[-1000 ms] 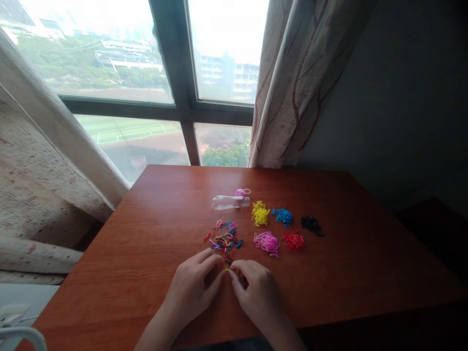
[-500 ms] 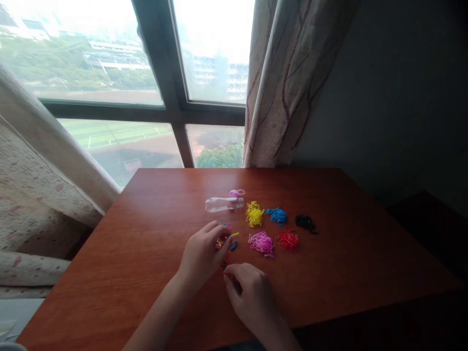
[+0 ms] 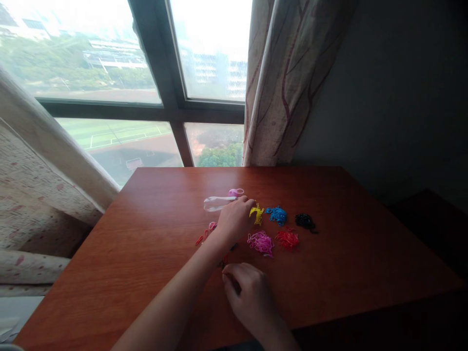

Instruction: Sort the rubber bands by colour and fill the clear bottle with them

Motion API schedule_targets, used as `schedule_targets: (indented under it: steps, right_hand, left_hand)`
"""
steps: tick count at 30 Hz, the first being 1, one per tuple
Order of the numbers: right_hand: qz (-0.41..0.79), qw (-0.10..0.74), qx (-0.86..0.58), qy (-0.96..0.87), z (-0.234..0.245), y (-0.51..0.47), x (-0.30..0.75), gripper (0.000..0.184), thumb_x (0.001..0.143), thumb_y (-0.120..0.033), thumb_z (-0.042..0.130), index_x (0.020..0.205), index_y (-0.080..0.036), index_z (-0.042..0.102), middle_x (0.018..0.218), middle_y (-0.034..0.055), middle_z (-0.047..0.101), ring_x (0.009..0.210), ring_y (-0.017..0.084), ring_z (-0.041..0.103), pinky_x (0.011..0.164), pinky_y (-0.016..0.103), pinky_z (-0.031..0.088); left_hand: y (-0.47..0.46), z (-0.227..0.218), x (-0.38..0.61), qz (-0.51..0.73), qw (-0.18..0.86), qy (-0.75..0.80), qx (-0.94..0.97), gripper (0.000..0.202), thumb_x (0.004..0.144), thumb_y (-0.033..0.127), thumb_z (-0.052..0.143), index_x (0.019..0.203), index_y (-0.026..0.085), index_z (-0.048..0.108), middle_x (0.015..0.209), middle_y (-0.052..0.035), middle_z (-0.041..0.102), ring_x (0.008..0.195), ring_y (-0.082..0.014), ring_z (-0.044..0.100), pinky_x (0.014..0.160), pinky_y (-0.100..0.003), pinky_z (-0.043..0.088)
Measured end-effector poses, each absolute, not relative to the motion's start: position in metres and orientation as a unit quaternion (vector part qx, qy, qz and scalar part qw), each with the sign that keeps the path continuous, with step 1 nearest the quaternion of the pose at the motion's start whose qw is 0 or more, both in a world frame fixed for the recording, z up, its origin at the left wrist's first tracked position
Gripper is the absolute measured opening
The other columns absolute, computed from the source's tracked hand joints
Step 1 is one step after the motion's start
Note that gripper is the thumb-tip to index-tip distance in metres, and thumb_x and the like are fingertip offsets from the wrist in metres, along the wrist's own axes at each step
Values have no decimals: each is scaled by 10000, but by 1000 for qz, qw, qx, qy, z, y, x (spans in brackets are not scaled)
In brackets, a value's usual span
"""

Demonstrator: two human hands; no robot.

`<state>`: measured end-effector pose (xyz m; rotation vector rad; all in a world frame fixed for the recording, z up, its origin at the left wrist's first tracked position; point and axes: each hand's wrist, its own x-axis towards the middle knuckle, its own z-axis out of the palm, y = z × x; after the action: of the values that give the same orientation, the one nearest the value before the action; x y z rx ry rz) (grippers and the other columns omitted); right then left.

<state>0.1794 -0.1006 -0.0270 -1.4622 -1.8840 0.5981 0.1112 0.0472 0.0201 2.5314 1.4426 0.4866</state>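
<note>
Small coloured rubber bands lie in piles on a reddish wooden table [image 3: 329,273]. My left hand [image 3: 236,218] reaches forward with its fingertips at the yellow pile [image 3: 257,213], fingers pinched together there. It covers much of the mixed-colour pile [image 3: 206,233]. Blue [image 3: 277,215], black [image 3: 304,222], pink [image 3: 260,242] and red [image 3: 287,238] piles lie to the right. My right hand [image 3: 249,297] rests curled near the table's front, fingers closed on something I cannot make out.
A clear plastic bottle [image 3: 215,203] lies on its side behind my left hand, with a pink cap [image 3: 236,192] beside it. A window and curtains stand beyond the table's far edge. A dark wall is at the right.
My left hand has moved forward and right from the mixed pile to the yellow pile, carrying a yellow band. My right hand has stayed near the front.
</note>
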Motion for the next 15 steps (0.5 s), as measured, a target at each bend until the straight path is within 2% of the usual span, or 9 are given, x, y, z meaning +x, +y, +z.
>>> schedule_targets:
  steps: [6,15]
  right_hand:
    - [237,331,-560,-722,-26,-102,180,153,862,-114,537,842,-223,641,776,3,686,735,159,617,663,255,363]
    - [222,314,-564,-731,-27,-101,180,133,866,-123,538,816,-219,616,746,-4,666,715,152,601,654,250,348]
  left_hand:
    - [24,19,71,185,99,516,831,189,922,285,503,1017,226,655,1053,-43,695,782,-183,665,635,-265,440]
    - [-20,7,12,264,183,521,791,154,899,277,537,934,221,675,816,-4,672,666,-130,593,613,-225,426]
